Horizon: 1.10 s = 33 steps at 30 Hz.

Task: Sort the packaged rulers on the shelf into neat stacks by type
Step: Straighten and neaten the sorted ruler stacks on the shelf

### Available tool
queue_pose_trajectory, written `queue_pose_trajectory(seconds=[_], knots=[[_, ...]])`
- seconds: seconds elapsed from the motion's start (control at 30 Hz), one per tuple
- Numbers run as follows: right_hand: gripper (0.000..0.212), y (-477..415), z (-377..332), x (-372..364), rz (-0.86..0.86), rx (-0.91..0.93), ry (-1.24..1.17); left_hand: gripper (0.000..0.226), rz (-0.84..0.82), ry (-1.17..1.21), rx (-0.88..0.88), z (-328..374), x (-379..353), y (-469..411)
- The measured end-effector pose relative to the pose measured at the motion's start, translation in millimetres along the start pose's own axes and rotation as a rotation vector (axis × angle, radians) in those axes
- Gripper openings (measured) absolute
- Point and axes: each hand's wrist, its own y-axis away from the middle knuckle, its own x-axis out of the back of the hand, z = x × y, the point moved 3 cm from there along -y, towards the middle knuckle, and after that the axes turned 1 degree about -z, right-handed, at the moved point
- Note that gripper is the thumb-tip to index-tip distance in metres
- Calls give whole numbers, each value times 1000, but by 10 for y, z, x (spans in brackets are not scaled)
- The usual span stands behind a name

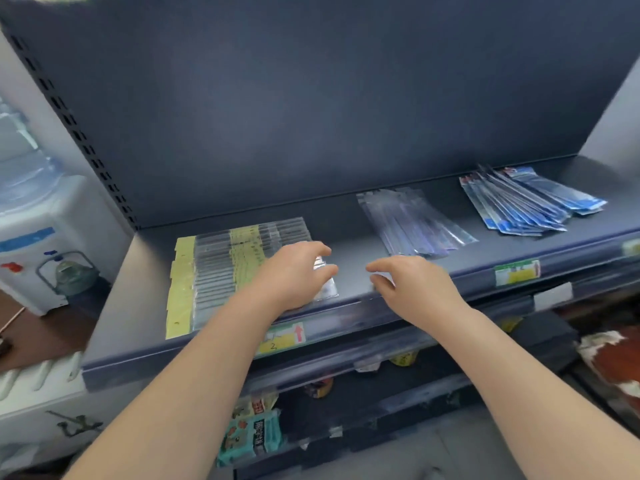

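Left hand (294,271) palm-down over right end of yellow-labelled ruler packs (218,268), fingers loosely bent, nothing gripped; contact with top pack unclear. Right hand (414,285) beside it above bare shelf (349,237) near front edge, fingers loosely bent, empty. Clear ruler packs (412,223) fanned mid-shelf; blue ruler packs (526,202) fanned at right, well apart

Three ruler stacks (239,268) side by side on shelf (138,306)

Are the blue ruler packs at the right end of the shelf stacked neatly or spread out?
Spread out: the blue ruler packs lie fanned, edges offset, not squared.
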Motion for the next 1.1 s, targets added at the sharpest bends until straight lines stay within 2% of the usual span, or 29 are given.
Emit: queue_pose_trajectory(seconds=[0.17,0.3,0.37,0.4,0.47,0.53,0.7,0.87,1.1], knots=[[27,-157,761,248,116,-75,48,45,-1,-1,-35,571,-201,-459],[21,-546,1442,257,174,-49,89,50,2,-51,-50,1076,-461,-939],[21,-749,1768,284,190,-8,102,54,-13,-119,27,1271,-584,-1187],[29,-838,1916,302,183,9,130,57,-34,-163,75,1355,-653,-1303],[41,-998,2165,331,115,17,237,60,-95,-244,153,1520,-796,-1532],[44,-1159,2366,330,60,57,296,66,-118,-303,232,1649,-906,-1727],[49,-1377,2630,254,-70,131,304,92,-104,-225,546,1643,-1030,-1894],[52,-1466,2859,228,2,161,283,92,-135,-217,583,1729,-1121,-2019],[52,-1551,3269,336,-26,107,331,92,-137,-217,571,1912,-1218,-2215]])
